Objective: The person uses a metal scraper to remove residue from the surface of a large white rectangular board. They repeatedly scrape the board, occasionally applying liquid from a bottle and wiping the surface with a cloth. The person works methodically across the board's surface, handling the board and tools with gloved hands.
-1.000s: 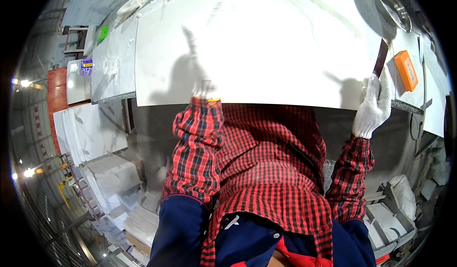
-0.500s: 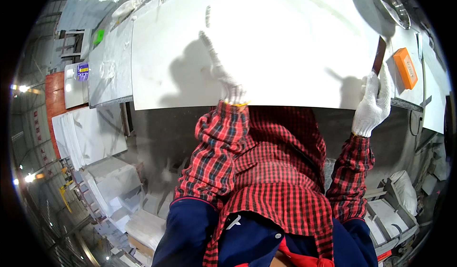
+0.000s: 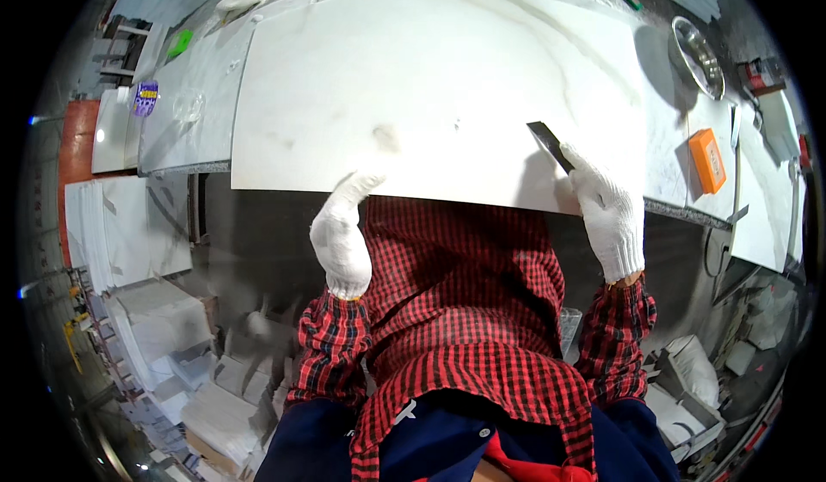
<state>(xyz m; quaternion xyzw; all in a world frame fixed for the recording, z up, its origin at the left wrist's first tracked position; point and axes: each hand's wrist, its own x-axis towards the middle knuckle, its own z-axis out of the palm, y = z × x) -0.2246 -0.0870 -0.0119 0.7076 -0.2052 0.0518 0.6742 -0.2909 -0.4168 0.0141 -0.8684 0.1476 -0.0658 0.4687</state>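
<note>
A large white slab point(image 3: 413, 78) with faint grey veins lies flat across the worktable in front of me. My right hand point(image 3: 609, 215), in a white knitted glove, grips a dark, flat, straight blade point(image 3: 551, 145). The blade's free end points up and left over the slab, near its right front part; its held end is hidden in the glove. My left hand point(image 3: 340, 239), gloved alike, is at the slab's front edge with its fingers extended toward the surface. Nothing shows in it. Small grey smudges mark the slab beyond that hand.
On the right of the table are an orange box point(image 3: 707, 161) and a round metal bowl point(image 3: 698, 56). A purple-labelled container point(image 3: 144, 98) and a green object point(image 3: 180, 43) are at the left. White panels point(image 3: 129, 233) stand below on the left; a crate point(image 3: 688, 396) is low right.
My left hand has drawn back from over the slab to its front edge. My right hand has moved left with the blade, which now tilts left over the slab. The view has shifted.
</note>
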